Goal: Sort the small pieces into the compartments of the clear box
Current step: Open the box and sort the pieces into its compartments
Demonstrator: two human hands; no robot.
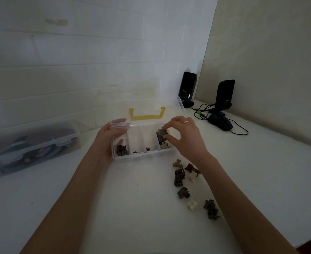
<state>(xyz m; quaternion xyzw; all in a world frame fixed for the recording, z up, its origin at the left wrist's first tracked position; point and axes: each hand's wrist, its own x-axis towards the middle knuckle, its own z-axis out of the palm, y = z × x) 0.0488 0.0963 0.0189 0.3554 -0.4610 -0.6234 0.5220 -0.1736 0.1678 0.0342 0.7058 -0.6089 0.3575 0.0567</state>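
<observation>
— What do we have nearest us on the white table (132, 208)?

— A scatter of small hair claws (183, 180), dark brown, tan and cream, lying loose just under our right forearm.

— And beyond them?

— The clear box (143, 156), lid thrown back, with a yellow handle (145, 117) showing through the lid. Four compartments run side by side. We see dark clips in the leftmost, a few bits in the middle two, and a heap of mixed ones in the rightmost.

— Our hands?

— Our left hand (107, 136) clasps the box's left end, fingers curled over its far corner. Our right hand (183, 133), with a ring on it, pinches a brownish claw clip (161, 133) between thumb and fingertips right over the rightmost compartment.

— Further out?

— At left, a closed translucent container (31, 145) holding dark round things we cannot make out. At the back right, two black speakers (224, 94), a black mouse (219, 121) and their tangled cords by the wall.
</observation>
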